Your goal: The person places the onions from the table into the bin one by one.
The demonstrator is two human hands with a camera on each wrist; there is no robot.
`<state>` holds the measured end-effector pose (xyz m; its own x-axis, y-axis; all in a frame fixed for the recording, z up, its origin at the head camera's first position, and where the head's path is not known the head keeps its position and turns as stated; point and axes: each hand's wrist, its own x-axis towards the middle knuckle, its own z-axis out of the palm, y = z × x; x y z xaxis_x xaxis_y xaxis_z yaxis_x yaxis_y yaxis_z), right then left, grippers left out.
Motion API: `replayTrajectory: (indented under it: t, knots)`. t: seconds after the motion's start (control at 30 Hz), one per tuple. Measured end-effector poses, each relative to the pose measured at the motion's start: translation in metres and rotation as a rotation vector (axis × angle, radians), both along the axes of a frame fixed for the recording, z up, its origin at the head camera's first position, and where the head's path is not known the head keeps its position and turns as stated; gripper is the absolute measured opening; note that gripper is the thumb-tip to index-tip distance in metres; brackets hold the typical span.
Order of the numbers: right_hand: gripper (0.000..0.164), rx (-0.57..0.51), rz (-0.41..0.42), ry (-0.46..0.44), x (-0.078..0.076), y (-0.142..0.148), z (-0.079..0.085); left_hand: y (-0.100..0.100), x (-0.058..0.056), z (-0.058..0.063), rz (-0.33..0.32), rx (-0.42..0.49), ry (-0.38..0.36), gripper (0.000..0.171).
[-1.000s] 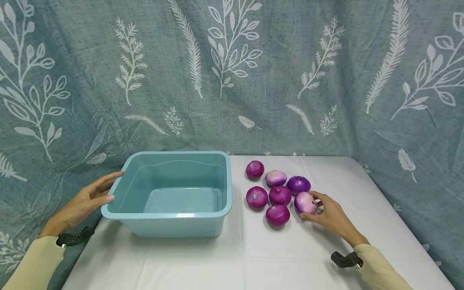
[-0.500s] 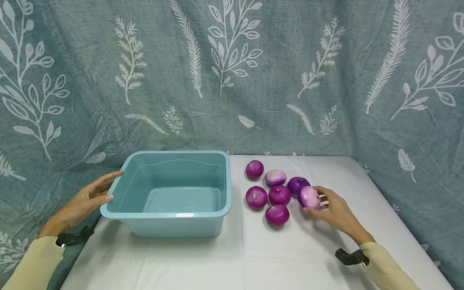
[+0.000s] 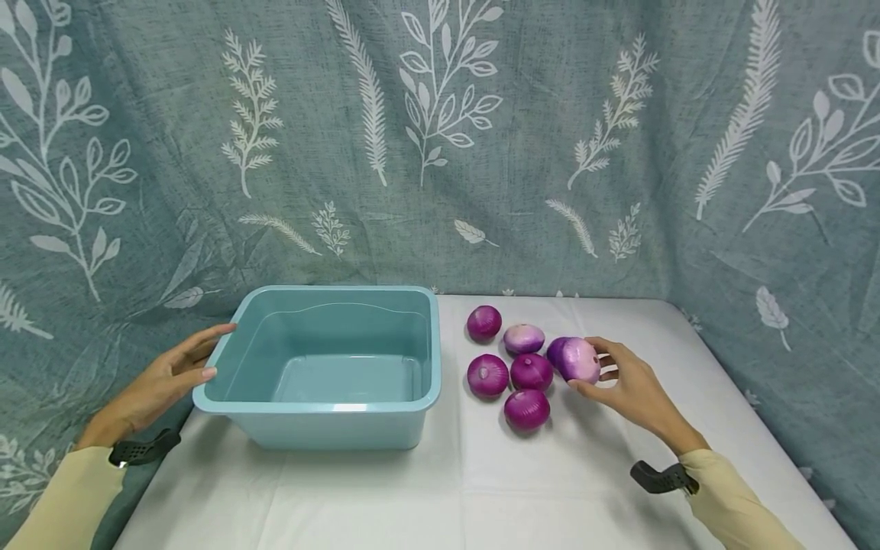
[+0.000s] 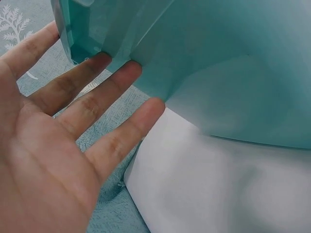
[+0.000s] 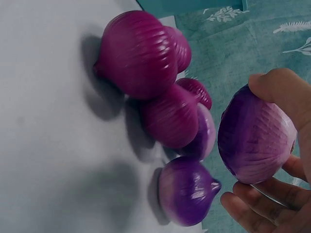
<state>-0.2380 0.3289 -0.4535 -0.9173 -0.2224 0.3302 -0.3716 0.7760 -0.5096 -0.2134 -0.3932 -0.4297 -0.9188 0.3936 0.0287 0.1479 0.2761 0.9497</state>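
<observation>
My right hand [image 3: 634, 391] pinches a pale purple-and-white onion [image 3: 579, 360] between thumb and fingers. The right wrist view shows this held onion [image 5: 255, 138] raised above the white tabletop. Behind it in the head view, and partly covered by it, sits a dark purple onion [image 3: 555, 350]. My left hand [image 3: 154, 389] is at the left end of a light blue plastic tub [image 3: 316, 408]. Seen from the left wrist, its fingers are spread and fairly straight, with fingertips [image 4: 130, 69] against the tub's outer wall [image 4: 218, 73].
Several more onions lie grouped right of the tub: magenta ones, such as the front onion [image 3: 526, 410], and a pale onion [image 3: 524, 338] at the back. A white cloth [image 3: 385, 496] covers the table. A patterned grey-green curtain [image 3: 516, 153] hangs behind and at both sides.
My right hand has lifted the pale onion off the table and moved it slightly back, so it now overlaps the dark purple onion. The left hand and tub keep their places.
</observation>
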Motion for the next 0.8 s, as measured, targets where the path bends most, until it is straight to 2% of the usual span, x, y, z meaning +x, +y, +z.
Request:
replayTrajectory:
  t: [0.33,0.8]
  knots:
    - [0.077,-0.010,0.064,0.054,-0.003,-0.020,0.022,0.002,0.000,0.000,0.003,0.010,0.008,0.065]
    - [0.075,-0.064,0.144,0.037,-0.006,-0.056,0.043,0.002,-0.001,-0.002,0.018,0.019,0.001,0.066]
